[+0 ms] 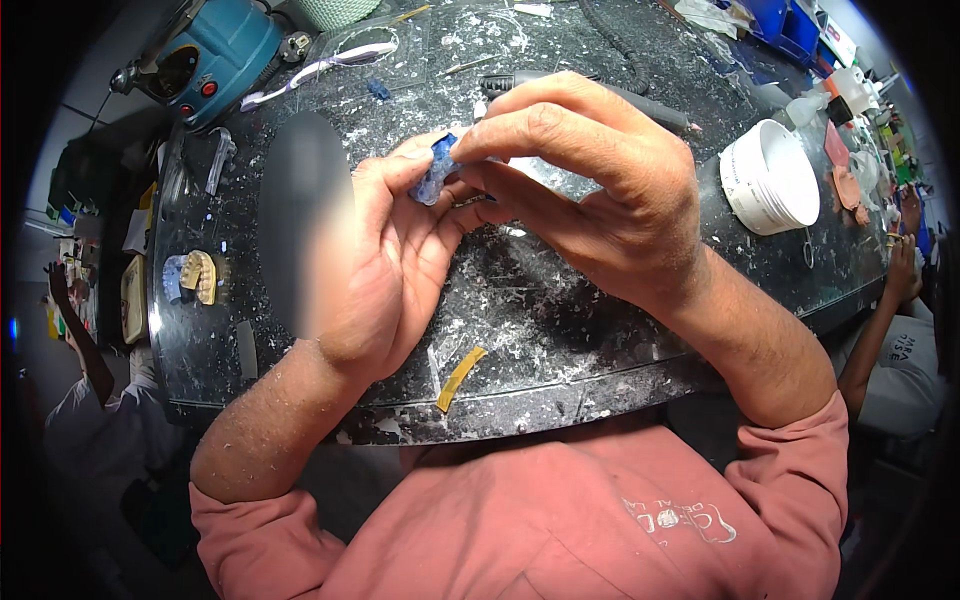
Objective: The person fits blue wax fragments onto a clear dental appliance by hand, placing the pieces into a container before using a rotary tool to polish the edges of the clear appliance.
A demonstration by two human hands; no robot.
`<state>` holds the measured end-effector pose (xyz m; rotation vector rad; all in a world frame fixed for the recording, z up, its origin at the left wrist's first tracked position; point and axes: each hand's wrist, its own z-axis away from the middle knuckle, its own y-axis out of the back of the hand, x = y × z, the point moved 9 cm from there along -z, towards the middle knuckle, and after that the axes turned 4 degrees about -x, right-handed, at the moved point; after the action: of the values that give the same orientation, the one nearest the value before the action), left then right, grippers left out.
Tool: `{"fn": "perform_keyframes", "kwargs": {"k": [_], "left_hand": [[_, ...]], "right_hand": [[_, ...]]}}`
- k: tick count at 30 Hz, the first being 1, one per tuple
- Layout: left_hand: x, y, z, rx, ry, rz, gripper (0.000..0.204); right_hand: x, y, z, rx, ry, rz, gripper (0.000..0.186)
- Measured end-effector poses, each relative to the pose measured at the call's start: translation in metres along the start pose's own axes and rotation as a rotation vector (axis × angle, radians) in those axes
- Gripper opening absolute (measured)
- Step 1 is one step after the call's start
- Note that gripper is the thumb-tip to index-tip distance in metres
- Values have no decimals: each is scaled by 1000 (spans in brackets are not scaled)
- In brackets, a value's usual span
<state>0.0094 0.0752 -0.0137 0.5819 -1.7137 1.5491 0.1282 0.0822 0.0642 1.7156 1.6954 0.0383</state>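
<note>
Between left hand and right hand, fingers of both pinch a blue piece.

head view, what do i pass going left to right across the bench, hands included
tan arch-shaped model → small dark-blue lump → translucent blue piece → right hand → white tub → pink pieces

The piece is in the fingers, cast left, tub right.

The left hand is cupped, palm up, and the right hand arches near it, pinching.
</note>
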Motion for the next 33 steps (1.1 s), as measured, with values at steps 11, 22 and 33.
{"fn": "perform_keyframes", "kwargs": {"k": [11, 22, 33], "left_hand": [[13, -25, 10, -81, -116, -451, 55], [30, -37, 12, -151, -404, -794, 64], [44, -27, 12, -85, -384, -1016, 26]], "right_hand": [[-3, 4, -4, -50, 44, 42, 23], [23, 6, -5, -177, -112, -203, 30], [48, -9, 10, -232, -514, -754, 34]]}}
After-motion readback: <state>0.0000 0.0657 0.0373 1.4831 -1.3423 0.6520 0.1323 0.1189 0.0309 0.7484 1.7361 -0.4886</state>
